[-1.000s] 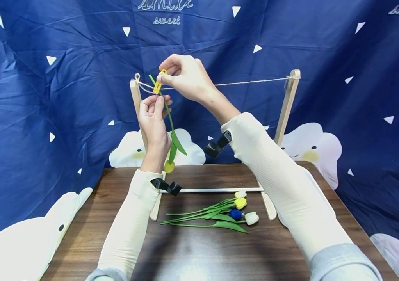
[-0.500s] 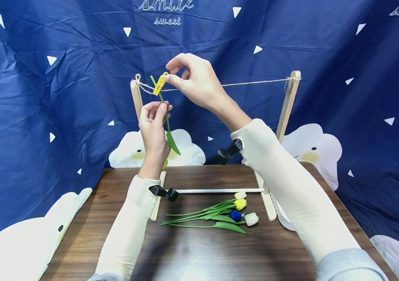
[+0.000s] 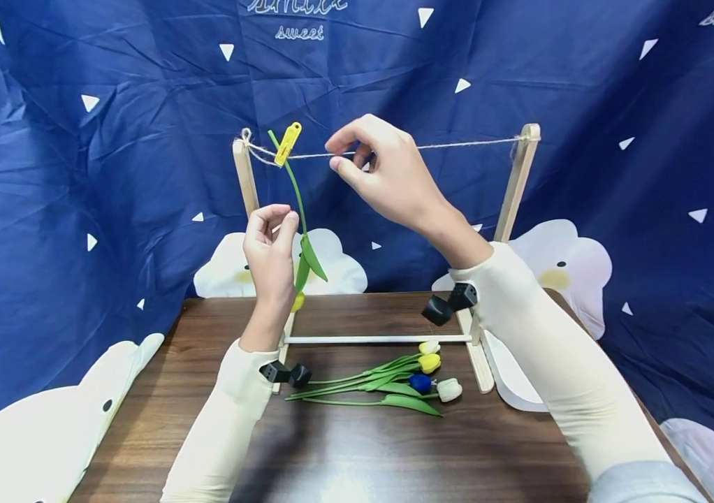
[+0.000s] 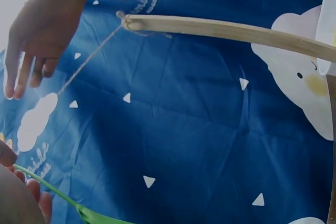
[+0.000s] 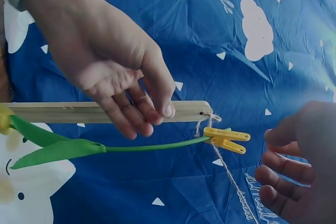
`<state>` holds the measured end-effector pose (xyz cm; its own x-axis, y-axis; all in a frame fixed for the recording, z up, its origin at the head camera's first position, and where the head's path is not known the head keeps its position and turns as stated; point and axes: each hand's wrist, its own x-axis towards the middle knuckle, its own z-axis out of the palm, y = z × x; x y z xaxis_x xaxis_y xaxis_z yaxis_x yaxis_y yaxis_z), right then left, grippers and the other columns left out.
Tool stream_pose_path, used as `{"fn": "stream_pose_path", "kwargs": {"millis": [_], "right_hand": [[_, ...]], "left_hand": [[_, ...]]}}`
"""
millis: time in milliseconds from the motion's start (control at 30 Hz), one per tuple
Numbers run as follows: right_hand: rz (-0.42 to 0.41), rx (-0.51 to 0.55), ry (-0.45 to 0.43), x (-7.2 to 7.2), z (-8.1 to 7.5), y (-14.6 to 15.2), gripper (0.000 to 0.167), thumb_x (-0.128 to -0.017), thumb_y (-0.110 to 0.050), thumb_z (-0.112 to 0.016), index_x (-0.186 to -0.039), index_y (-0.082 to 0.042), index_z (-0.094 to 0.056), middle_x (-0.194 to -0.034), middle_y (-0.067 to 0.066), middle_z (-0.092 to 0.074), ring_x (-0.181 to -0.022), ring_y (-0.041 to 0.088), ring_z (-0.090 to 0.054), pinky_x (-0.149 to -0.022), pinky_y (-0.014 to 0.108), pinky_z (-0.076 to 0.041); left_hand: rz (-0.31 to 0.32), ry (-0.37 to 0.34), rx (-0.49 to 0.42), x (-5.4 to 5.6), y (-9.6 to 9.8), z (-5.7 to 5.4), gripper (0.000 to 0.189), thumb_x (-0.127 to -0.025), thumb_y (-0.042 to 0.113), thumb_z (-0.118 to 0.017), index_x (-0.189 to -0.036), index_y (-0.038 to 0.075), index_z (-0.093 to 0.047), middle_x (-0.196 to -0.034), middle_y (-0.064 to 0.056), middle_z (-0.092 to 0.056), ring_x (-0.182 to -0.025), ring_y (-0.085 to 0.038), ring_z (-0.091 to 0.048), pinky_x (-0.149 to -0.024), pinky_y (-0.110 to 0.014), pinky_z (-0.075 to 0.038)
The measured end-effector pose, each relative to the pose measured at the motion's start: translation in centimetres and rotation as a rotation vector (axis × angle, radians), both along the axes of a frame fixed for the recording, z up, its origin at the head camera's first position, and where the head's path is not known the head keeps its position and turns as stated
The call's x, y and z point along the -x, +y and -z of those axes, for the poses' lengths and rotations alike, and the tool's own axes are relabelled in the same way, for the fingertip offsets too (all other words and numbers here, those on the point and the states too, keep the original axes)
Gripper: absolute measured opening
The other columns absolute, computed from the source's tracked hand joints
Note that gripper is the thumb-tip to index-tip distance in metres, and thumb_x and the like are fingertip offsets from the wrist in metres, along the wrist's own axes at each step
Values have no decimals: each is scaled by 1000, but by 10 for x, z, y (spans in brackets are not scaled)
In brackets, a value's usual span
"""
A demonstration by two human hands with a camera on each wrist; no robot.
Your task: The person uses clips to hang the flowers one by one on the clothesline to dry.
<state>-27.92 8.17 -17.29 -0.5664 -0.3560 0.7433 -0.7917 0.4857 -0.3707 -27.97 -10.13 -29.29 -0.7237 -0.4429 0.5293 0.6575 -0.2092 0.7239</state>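
A yellow clothespin (image 3: 287,144) clips an artificial tulip's green stem (image 3: 298,192) to a string (image 3: 457,144) near the left post. Its flower hangs down, and the yellow bloom (image 5: 5,120) shows at the edge of the right wrist view. My left hand (image 3: 272,248) stands beside the stem with fingers loosely bent and nothing in them; the right wrist view shows a gap between it and the stem. To the right of the clothespin, my right hand (image 3: 388,168) is apart from it, thumb and fingers spread around nothing.
Two wooden posts (image 3: 511,188) hold the string, joined low by a white bar (image 3: 376,340). Several tulips with yellow, blue and white blooms, such as a white tulip (image 3: 449,390), lie on the brown table (image 3: 344,447). A white tray (image 3: 514,381) is partly behind the right arm.
My right hand has let go of the clothespin and moved right and down. My left hand has released the stem and lowered. The tulip now hangs from the string by the clothespin.
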Motion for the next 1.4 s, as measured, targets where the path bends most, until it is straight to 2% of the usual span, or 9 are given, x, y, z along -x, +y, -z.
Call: {"fn": "stream_pose_path", "kwargs": {"millis": [167, 367, 600, 800, 933, 1000, 1200, 1400], "right_hand": [[-16, -48, 37, -15, 14, 15, 14, -102, -13, -69, -112, -9, -77, -111, 3, -73, -85, 13, -60, -74, 28, -48], [-15, -107, 68, -29, 34, 39, 10, -102, -15, -71, -110, -13, -77, -107, -1, -72, -82, 10, -57, -66, 24, -43], [-10, -148, 90, -42, 62, 72, 10, -100, -9, -73, -106, -15, -77, -102, -3, -72, -79, 7, -56, -62, 19, -40], [52, -193, 71, -50, 84, 101, 15, -96, -5, -76, -105, -17, -77, -98, -7, -71, -75, 6, -55, -62, 16, -40], [112, -229, 58, -49, 100, 122, 14, -96, -5, -76, -104, -16, -78, -94, -8, -71, -76, 5, -56, -62, 15, -41], [149, -252, 46, -47, 110, 133, 14, -95, -5, -76, -103, -16, -78, -92, -7, -71, -76, 5, -56, -63, 14, -41], [232, -291, 7, -40, 137, 170, 12, -95, -4, -76, -99, -15, -78, -85, -7, -70, -76, 7, -59, -65, 14, -42], [309, -340, -50, -32, 158, 203, 8, -93, -8, -79, -96, -15, -79, -81, -9, -70, -75, 10, -61, -65, 25, -47]], "left_hand": [[33, 9, -8, -13, -2, 6, 22, -93, -7, -67, -95, 15, -67, -89, 4, -65, -82, -7, -63, -79, -18, -53], [135, 10, 51, -29, -9, 15, 21, -96, -8, -64, -97, 12, -64, -87, 3, -65, -77, -9, -63, -76, -18, -55], [236, -69, 192, -49, -19, 32, 18, -98, -7, -62, -100, 10, -63, -84, 4, -66, -78, -9, -64, -72, -19, -55], [269, -100, 360, -62, -27, 47, 12, -98, -7, -63, -105, 2, -63, -90, 6, -66, -84, -7, -64, -78, -18, -55], [300, -83, 486, -65, -35, 63, 13, -99, -5, -64, -111, -10, -61, -94, 3, -67, -87, -6, -63, -79, -17, -54], [320, -81, 541, -64, -40, 72, 15, -100, -3, -65, -111, -12, -61, -96, 1, -67, -89, -6, -64, -80, -18, -53], [382, -126, 689, -65, -54, 97, 6, -102, 0, -66, -107, -3, -66, -96, 2, -65, -90, -5, -62, -78, -19, -52], [447, -166, 831, -67, -63, 119, 5, -102, 3, -67, -105, 6, -69, -93, -6, -67, -85, -11, -63, -76, -24, -52]]}}
